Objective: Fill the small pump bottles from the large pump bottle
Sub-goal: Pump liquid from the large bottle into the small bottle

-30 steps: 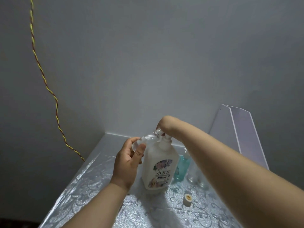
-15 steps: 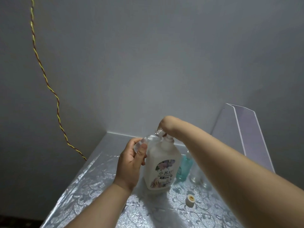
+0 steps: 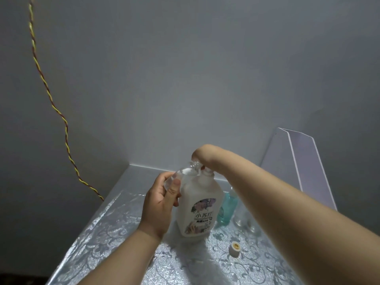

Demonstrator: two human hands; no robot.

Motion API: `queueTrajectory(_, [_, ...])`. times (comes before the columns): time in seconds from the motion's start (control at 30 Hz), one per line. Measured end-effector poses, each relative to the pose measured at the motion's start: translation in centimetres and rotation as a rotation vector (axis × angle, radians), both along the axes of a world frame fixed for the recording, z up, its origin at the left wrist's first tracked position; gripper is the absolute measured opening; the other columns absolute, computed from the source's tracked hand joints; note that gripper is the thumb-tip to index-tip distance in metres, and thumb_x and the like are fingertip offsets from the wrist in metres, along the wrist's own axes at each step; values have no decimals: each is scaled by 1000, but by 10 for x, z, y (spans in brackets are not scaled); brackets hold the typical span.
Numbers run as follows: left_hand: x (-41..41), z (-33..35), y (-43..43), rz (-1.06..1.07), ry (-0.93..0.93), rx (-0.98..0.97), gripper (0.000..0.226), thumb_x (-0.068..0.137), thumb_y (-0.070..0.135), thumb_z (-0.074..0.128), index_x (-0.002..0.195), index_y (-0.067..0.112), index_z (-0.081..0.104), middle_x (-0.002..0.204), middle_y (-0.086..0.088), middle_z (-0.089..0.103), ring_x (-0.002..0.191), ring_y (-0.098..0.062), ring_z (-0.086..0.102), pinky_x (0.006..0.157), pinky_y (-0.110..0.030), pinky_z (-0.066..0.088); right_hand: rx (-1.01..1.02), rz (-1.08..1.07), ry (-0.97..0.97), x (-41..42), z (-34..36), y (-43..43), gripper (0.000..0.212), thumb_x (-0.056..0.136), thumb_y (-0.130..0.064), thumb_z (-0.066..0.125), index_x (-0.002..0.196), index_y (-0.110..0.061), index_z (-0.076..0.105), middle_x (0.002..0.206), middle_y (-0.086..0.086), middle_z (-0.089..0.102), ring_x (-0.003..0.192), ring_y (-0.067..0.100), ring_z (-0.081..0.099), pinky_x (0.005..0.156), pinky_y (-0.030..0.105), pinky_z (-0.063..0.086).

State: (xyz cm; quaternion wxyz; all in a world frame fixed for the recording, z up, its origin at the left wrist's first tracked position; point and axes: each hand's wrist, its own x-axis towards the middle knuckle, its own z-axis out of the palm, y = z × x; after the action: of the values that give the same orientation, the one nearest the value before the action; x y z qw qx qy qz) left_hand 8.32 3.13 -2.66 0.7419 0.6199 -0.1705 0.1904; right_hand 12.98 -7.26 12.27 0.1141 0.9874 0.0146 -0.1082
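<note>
The large white pump bottle (image 3: 200,202) with a flower label stands upright on the silver patterned table (image 3: 115,233). My left hand (image 3: 159,204) grips a small clear bottle (image 3: 183,174), tilted with its mouth up against the large bottle's pump head. My right hand (image 3: 200,154) is bent down over the pump head from above. Its fingers are hidden behind the wrist. My right forearm crosses the view from the lower right.
Behind the large bottle stand a teal small bottle (image 3: 227,208) and clear small bottles (image 3: 240,219), partly hidden by my right arm. A loose white cap (image 3: 235,249) lies on the table. A white board (image 3: 304,161) leans at the right; a twisted cord (image 3: 65,128) hangs left.
</note>
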Motion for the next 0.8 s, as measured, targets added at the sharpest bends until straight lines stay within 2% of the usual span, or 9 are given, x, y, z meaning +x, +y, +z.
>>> queueTrajectory(0.13, [-3,1,2,9,-12,16,52,73,68,47,95,22,60,62,11,57,56,-8,50,55,-18,43,62,5,-58,-12,3,-4,19,92,1,46,75,-6,49,61,0,42,73,23,46,63,24,36])
queueTrajectory(0.2, [-4,3,1,-5,-20,16,52,74,69,47,95,22,60,62,11,58,56,-8,49,55,-17,43,250,-10,-81,-18,10,-8,11,96,-8,46,97,-8,57,72,6,50,79,20,50,70,25,41])
queueTrajectory(0.27, [-4,4,0,-21,-23,11,50,74,68,47,94,24,60,62,11,58,57,-7,49,54,-16,42,432,-48,-128,-15,13,-11,26,98,-22,46,114,-6,61,93,11,57,87,19,51,78,28,42])
queueTrajectory(0.37, [-3,3,0,-33,-20,1,44,75,67,47,91,27,60,63,10,59,56,-7,49,55,-16,41,394,-83,-72,-7,7,-10,19,95,-20,54,103,-6,64,93,11,58,88,25,60,79,28,44])
queueTrajectory(0.47, [-1,1,-2,-44,-25,0,48,76,65,48,93,22,60,61,9,57,55,-9,48,55,-18,40,265,-52,-12,5,-2,-9,11,92,-5,54,91,-9,64,92,12,57,83,21,52,77,24,43])
queueTrajectory(0.6, [-1,-1,-2,-80,-4,-33,46,76,62,51,95,22,62,62,8,55,55,-9,47,55,-17,40,128,-79,22,9,-4,-5,25,94,-13,55,116,-13,67,109,12,67,82,18,51,57,21,38])
queueTrajectory(0.67, [-2,-1,-2,-90,-2,-37,45,76,62,52,96,24,63,64,5,57,56,-10,47,55,-17,40,141,-93,36,6,-3,-6,22,95,-16,54,109,-7,67,95,15,68,71,22,53,58,24,39])
queueTrajectory(0.73, [-3,0,-1,-93,-6,-39,46,76,63,52,96,22,63,65,4,57,56,-10,47,55,-17,40,245,-122,-11,-1,2,-10,20,95,-18,53,82,-5,62,72,12,57,59,23,50,60,25,41])
queueTrajectory(0.8, [-3,1,-1,-86,-11,-20,46,77,63,50,95,23,62,64,6,57,56,-10,47,55,-18,40,354,-114,-109,-3,5,-13,20,96,-22,51,81,-10,56,77,9,58,70,24,53,63,27,44])
